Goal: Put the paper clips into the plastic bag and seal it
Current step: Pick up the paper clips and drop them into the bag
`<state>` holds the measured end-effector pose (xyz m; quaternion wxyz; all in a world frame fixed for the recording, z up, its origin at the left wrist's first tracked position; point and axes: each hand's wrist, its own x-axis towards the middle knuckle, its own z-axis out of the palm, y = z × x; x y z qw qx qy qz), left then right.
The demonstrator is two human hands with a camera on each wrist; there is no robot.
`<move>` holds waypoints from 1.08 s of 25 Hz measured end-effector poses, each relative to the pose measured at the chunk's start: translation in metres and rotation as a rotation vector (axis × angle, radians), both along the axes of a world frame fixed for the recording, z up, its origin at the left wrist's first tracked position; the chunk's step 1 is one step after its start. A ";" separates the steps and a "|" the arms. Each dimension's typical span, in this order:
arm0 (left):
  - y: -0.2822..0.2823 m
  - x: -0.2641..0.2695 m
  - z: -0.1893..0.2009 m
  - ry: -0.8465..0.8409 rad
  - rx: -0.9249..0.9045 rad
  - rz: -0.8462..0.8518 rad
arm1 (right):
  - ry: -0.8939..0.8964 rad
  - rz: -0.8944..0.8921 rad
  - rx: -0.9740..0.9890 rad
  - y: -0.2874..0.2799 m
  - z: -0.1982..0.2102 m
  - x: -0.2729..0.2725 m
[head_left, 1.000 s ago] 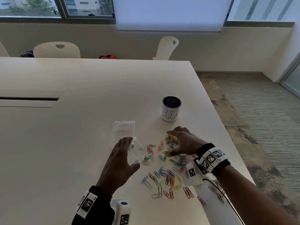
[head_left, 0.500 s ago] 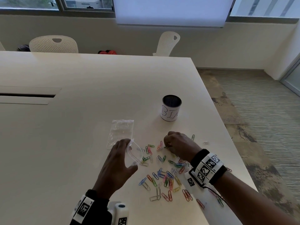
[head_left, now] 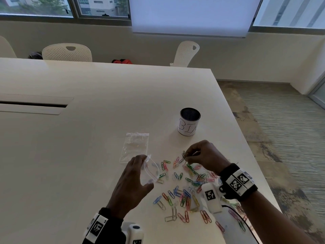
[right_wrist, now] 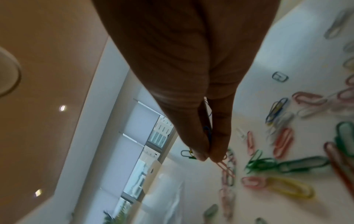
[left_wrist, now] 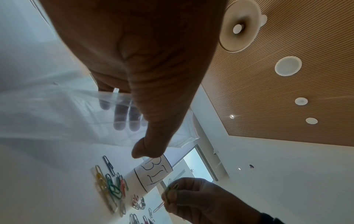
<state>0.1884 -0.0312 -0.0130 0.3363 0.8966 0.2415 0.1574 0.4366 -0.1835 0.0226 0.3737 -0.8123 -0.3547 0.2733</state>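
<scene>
The left hand point(head_left: 131, 180) is holding a clear plastic bag point(head_left: 151, 170) just above the counter point(head_left: 88, 138), thumb and fingers curling round its mouth and keeping it open toward the right; in the left wrist view the fingers point(left_wrist: 122, 121) are showing through the clear film. The right hand point(head_left: 204, 157) is pinching a small bunch of paper clips point(head_left: 183, 154) between thumb and fingertips, lifted off the counter and sitting near the bag's mouth but apart from it; the right wrist view is showing the thumb and finger pressing together on the bunch point(right_wrist: 207, 133), with one pinkish clip point(right_wrist: 226, 167) hanging below. Loose coloured paper clips point(head_left: 184, 194) are lying scattered on the counter between and below the two hands. A second flat plastic bag point(head_left: 135, 147) is lying on the counter just beyond the left hand; a round tin with a white hand-lettered label point(head_left: 189, 124) is standing upright beyond the right hand.
</scene>
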 end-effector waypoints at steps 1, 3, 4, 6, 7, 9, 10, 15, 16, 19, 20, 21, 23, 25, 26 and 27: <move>0.000 0.001 0.000 0.000 -0.003 0.002 | 0.087 -0.023 0.020 -0.001 0.005 -0.003; 0.000 0.002 0.000 -0.003 -0.003 0.004 | 0.215 -0.024 0.062 -0.002 0.016 -0.013; 0.000 0.002 0.001 -0.004 0.003 0.005 | 0.260 -0.005 0.089 -0.001 0.022 -0.020; 0.000 0.004 0.000 -0.002 0.022 0.008 | 0.347 0.042 0.155 0.004 0.034 -0.037; 0.000 0.004 0.000 0.000 0.029 0.009 | 0.390 0.055 0.190 0.008 0.039 -0.046; 0.000 0.006 -0.001 0.004 0.032 0.005 | 0.425 0.071 0.238 0.016 0.044 -0.064; 0.000 0.006 -0.001 0.001 0.034 0.003 | 0.382 0.086 0.244 0.020 0.044 -0.072; 0.000 0.005 -0.001 -0.029 0.033 -0.001 | 0.064 0.161 0.198 0.032 0.041 -0.090; 0.000 0.005 -0.001 -0.028 0.028 -0.001 | 0.044 0.172 0.192 0.033 0.042 -0.091; 0.000 0.005 0.000 -0.032 0.018 0.001 | 0.009 0.188 0.190 0.035 0.047 -0.090; -0.001 0.005 0.000 -0.032 0.014 0.005 | 0.007 0.188 0.192 0.035 0.048 -0.089; -0.001 0.005 0.000 -0.029 0.013 0.008 | 0.010 0.189 0.198 0.035 0.050 -0.089; -0.002 0.005 0.001 -0.029 0.016 0.010 | 0.027 0.192 0.224 0.035 0.053 -0.086; -0.002 0.004 0.003 -0.032 0.019 0.011 | 0.034 0.167 0.258 0.035 0.050 -0.077; -0.001 0.003 0.004 -0.033 0.017 0.017 | 0.007 0.126 0.274 0.036 0.046 -0.070; 0.000 0.001 0.006 -0.037 0.015 0.027 | -0.051 0.076 0.276 0.037 0.040 -0.061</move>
